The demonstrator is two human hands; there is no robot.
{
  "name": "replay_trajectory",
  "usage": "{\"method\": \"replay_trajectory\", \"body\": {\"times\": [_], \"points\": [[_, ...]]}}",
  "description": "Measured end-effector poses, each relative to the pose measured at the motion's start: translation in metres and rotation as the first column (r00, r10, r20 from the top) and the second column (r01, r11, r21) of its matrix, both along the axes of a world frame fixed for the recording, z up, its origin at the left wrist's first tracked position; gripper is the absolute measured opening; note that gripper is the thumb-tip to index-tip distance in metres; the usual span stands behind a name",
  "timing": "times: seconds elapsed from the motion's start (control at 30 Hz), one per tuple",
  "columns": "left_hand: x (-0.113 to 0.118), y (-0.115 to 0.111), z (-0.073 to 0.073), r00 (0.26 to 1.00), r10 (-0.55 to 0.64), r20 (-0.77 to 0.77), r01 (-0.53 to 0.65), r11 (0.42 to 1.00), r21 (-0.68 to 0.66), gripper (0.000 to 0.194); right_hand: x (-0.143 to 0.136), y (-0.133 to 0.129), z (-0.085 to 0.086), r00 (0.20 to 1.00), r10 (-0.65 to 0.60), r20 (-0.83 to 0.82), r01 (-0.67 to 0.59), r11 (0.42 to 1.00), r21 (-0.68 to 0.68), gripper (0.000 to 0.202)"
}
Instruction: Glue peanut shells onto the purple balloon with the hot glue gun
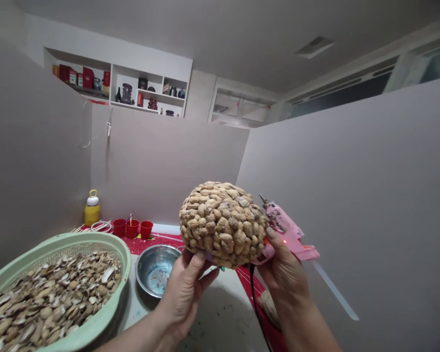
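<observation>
A rounded form covered in peanut shells (222,222) is raised above the table in front of me. My left hand (190,278) grips its lower left edge, thumb on the near side and fingers underneath. My right hand (284,269) is closed around a pink hot glue gun (286,230), whose metal nozzle points up and left beside the form. A small orange light glows on the gun, and its black cord hangs down past my wrist. The right hand is close against the form's right side; whether it also supports it I cannot tell.
A green basket (126,259) full of loose peanut shells (58,298) stands at the left. Beside it is a metal bowl (154,261). Farther back are three red cups (132,229) and a yellow bottle (92,212). Grey partitions (168,166) enclose the table (220,313).
</observation>
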State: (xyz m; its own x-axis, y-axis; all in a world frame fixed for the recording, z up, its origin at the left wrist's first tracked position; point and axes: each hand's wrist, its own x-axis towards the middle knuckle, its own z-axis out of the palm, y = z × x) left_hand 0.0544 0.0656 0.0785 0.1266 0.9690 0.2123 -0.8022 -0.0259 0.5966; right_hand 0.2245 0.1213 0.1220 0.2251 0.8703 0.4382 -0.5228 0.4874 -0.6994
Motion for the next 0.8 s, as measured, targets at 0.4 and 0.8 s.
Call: {"method": "replay_trajectory", "body": {"times": [0.4, 0.8], "points": [[-0.024, 0.012, 0.02, 0.957, -0.256, 0.134, 0.255, 0.967, 0.028, 0.038, -0.003, -0.027, 0.018, 0.989, 0.14, 0.049, -0.148, 0.962, 0.231, 0.017], [-0.042, -0.003, 0.055, 0.926, -0.376, 0.028, 0.368, 0.917, 0.154, 0.104, 0.029, -0.043, 0.037, 0.997, 0.036, -0.075, -0.011, 0.952, 0.307, 0.02]]}}
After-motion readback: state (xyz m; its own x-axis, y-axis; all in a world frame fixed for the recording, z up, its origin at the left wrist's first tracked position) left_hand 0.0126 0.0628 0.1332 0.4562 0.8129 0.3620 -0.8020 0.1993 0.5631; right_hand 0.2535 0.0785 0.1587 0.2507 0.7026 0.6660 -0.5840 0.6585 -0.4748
